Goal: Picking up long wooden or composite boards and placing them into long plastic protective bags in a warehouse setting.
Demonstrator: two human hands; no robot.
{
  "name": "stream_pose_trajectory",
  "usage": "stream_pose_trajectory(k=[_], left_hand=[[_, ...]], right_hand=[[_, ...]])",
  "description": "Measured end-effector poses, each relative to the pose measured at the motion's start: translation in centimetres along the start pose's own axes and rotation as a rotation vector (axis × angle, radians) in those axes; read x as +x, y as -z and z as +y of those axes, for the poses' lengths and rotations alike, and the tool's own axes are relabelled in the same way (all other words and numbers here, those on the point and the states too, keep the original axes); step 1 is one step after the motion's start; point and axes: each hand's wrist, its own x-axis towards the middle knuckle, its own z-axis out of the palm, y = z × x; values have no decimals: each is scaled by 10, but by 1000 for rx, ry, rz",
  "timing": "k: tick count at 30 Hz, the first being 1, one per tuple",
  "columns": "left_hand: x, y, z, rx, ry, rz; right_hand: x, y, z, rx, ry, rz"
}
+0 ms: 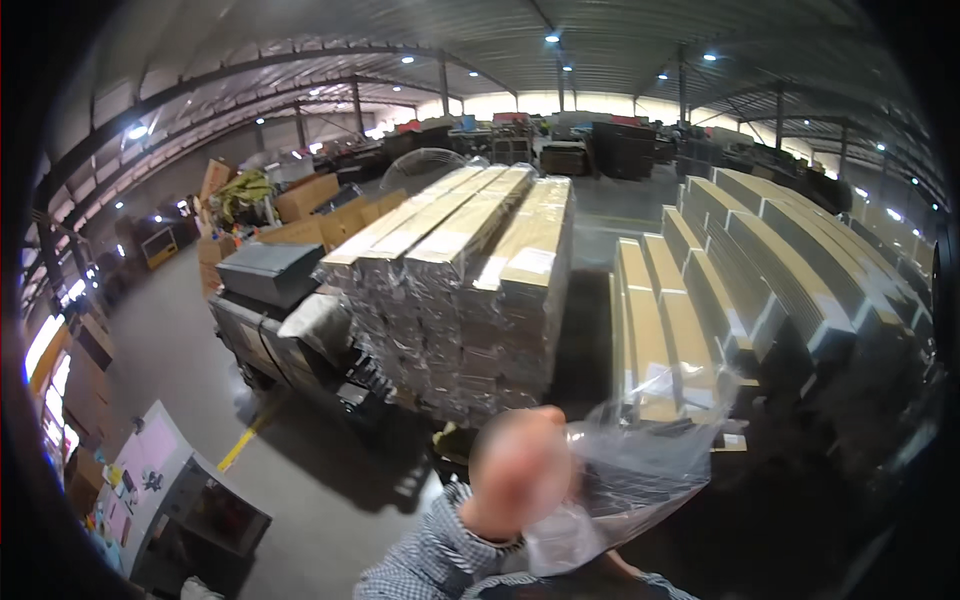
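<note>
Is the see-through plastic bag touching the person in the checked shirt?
Touching. The head view shows the clear plastic bag lying against the person in the checked shirt, no gap between.

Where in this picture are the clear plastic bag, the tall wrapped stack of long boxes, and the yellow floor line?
clear plastic bag (640, 470): head view, on its crinkled middle.
wrapped stack of long boxes (470, 300): head view, on the near end face.
yellow floor line (240, 447): head view, on the painted stripe's middle.

I wear a long shirt sleeve (432, 556) of fine grey-and-white check, buttoned close at the cuff just below my left grip (520, 470), with a strip of the same cloth lower right of it.
</note>
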Motion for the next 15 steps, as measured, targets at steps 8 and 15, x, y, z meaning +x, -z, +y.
stream_pose_trajectory(k=[8,15], left_hand=[[-22,138,-3,669,214,536],[-142,244,-8,1168,538,839]], right_hand=[[87,72,42,153,61,354],[359,182,-136,564,287,263]])
